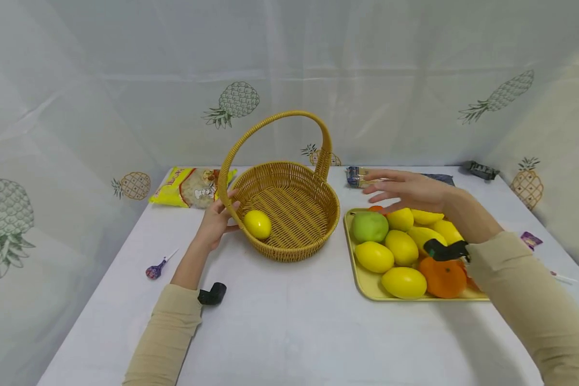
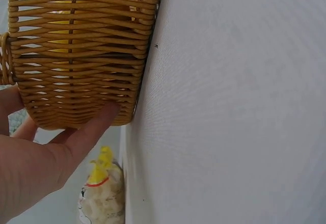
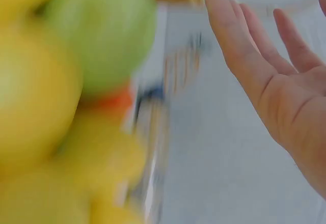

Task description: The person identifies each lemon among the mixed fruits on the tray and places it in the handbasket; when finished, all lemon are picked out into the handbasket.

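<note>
A brown wicker basket (image 1: 289,252) with a tall arched handle stands in the middle of the table, and a yellow lemon (image 1: 258,224) lies inside it at the left. My left hand (image 1: 216,221) holds the basket by its left side, near the foot of the handle. In the left wrist view a digit of this hand (image 2: 46,158) lies along the woven outer wall. My right hand (image 1: 410,191) hovers, fingers spread and holding nothing, over the back of a yellow tray (image 1: 359,279). In the tray are a green apple (image 1: 369,227), several lemons (image 1: 402,247) and an orange fruit (image 1: 445,277).
A yellow snack bag (image 1: 193,187) lies behind the left hand. Left of the forearm is a lollipop (image 1: 155,271). Behind the tray lies a clear-and-blue packet (image 1: 357,177), with a dark wrapper (image 1: 480,170) farther right. A purple candy (image 1: 531,239) sits near the right edge.
</note>
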`<state>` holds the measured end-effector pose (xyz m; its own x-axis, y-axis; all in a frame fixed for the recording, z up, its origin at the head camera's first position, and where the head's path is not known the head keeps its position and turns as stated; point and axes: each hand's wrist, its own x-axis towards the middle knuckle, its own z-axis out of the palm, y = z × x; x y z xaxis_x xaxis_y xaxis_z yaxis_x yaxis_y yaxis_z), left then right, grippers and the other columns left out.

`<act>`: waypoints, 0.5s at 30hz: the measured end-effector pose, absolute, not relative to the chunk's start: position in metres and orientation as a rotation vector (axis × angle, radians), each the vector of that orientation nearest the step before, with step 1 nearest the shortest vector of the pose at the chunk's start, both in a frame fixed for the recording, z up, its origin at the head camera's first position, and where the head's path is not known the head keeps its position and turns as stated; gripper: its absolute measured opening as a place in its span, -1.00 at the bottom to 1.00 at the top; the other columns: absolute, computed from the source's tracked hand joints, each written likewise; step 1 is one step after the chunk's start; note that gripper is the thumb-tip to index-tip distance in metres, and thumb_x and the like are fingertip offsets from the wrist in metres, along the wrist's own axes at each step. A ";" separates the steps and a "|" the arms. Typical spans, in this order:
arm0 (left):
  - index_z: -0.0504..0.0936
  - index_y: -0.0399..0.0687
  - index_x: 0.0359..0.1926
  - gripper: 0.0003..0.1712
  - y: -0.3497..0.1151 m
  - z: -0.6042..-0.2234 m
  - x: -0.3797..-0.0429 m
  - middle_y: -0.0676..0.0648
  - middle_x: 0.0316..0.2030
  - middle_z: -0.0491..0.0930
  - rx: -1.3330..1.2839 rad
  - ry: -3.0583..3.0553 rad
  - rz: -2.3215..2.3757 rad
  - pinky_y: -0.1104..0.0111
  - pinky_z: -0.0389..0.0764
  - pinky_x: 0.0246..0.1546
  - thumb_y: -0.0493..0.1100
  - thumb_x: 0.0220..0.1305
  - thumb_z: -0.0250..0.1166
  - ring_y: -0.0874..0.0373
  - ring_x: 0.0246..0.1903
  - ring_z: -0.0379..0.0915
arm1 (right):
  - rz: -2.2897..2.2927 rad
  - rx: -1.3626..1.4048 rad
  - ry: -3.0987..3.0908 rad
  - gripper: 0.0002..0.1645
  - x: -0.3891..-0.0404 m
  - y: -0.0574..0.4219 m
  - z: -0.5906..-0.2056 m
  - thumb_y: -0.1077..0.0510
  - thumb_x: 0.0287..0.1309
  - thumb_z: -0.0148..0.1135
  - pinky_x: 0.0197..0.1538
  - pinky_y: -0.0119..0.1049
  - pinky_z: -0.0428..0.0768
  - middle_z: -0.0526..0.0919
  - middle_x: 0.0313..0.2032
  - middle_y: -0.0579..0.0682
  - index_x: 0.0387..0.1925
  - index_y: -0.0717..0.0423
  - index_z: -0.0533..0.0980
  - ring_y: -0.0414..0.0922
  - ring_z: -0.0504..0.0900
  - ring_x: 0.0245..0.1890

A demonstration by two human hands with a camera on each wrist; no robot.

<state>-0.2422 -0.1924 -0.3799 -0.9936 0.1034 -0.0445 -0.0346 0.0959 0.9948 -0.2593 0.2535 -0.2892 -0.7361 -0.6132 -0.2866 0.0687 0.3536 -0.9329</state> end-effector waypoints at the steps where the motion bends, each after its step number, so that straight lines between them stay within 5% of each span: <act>1: 0.14 -0.06 0.49 -0.41 -0.192 -0.380 -0.242 -0.22 0.45 0.05 0.078 2.248 2.045 -0.11 0.52 0.03 -0.14 0.52 0.00 -0.20 0.30 0.17 | -1.423 -0.471 2.020 -0.42 -0.256 0.272 -0.292 0.03 0.52 -0.17 0.21 0.14 0.42 0.31 0.29 0.10 0.45 0.03 0.04 0.10 0.36 0.26; 8: 0.15 -0.05 0.48 -0.42 -0.191 -0.378 -0.243 -0.22 0.44 0.05 0.078 2.256 2.042 -0.13 0.51 0.02 -0.14 0.52 0.00 -0.20 0.30 0.16 | -1.521 -0.516 2.001 -0.53 -0.239 0.383 -0.314 0.16 0.56 -0.38 0.09 -0.24 0.57 0.45 0.20 -0.26 0.33 -0.30 0.21 -0.20 0.48 0.16; 15: 0.14 -0.05 0.49 -0.41 -0.191 -0.380 -0.242 -0.25 0.43 0.05 0.071 2.271 2.030 -0.11 0.52 0.01 -0.13 0.52 -0.01 -0.21 0.30 0.16 | -1.471 -0.377 2.092 -0.55 -0.228 0.430 -0.326 0.15 0.54 -0.38 0.04 -0.23 0.60 0.48 0.12 -0.32 0.24 -0.38 0.24 -0.25 0.53 0.08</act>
<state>-0.2422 -0.1913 -0.3805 -0.9944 0.0977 -0.0395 -0.0284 0.1133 0.9932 -0.2280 0.4304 -0.3260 -0.8100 -0.5185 -0.2740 0.0825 0.3618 -0.9286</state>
